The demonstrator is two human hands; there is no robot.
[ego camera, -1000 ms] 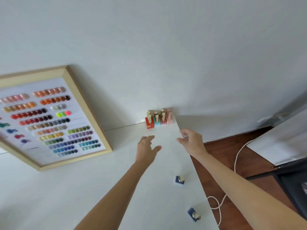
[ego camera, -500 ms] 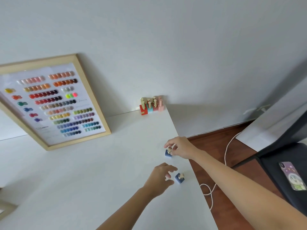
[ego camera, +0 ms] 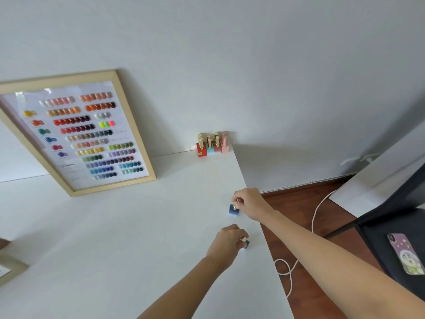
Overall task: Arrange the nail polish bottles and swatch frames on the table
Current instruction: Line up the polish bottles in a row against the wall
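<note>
On the white table, the right hand pinches one blue nail polish bottle by its cap; the left hand grips another blue bottle.

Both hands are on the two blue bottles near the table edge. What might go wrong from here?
1. The right hand pinches only the gold cap of the farther blue square bottle; it might slip or swing if lifted.
2. The nearer blue bottle in the left hand sits close to the white table's right edge; a nudge may drop it onto the wooden floor.
</note>
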